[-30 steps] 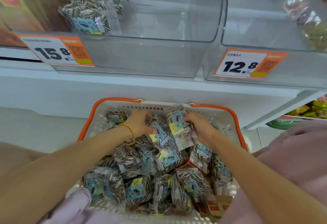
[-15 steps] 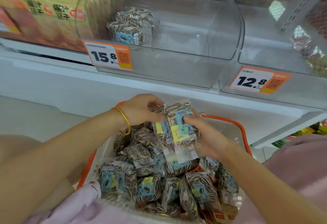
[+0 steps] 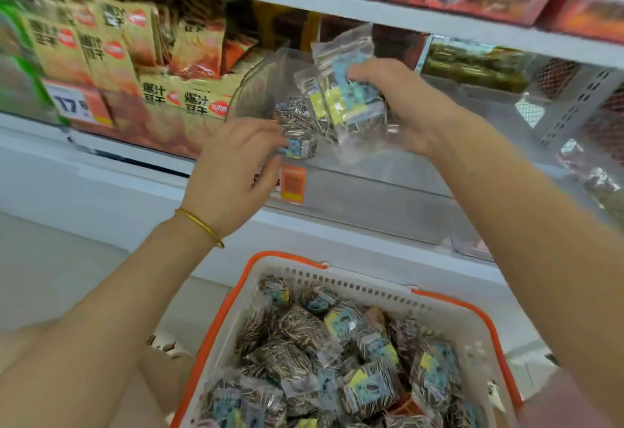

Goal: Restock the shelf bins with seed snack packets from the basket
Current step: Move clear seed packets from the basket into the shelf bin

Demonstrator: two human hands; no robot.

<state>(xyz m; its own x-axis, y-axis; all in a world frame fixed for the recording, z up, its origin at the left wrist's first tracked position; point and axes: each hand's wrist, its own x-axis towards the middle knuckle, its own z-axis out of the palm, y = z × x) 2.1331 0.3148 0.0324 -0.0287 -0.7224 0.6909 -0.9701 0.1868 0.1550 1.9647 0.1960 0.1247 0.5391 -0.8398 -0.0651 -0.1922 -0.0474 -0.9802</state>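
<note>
Shop shelving stacked with snack bags (image 3: 101,52) fills the background, with a clear bin (image 3: 256,90) at mid-height. Over that bin, the right hand (image 3: 405,103) is curled tight round a bunch of seed packets (image 3: 341,100). The left hand (image 3: 233,171) has its fingertips against 1 lone packet (image 3: 297,123) lying in the bin; whether it pinches it, I cannot tell. Loose packets (image 3: 304,329) fill the orange-rimmed basket (image 3: 243,279) below.

Single head cam, wide-angle, worn on the person, facing forward and tilted down. Close range: the right hand (image 3: 405,106) gripping packets (image 3: 339,56) sits just above frame centre. Clear bin (image 3: 378,191) is right behind the grip, upper shelves (image 3: 337,5) above it, basket (image 3: 337,284) below it, cut by the bottom edge. Both forearms (image 3: 101,343) enter from the bottom corners.
</note>
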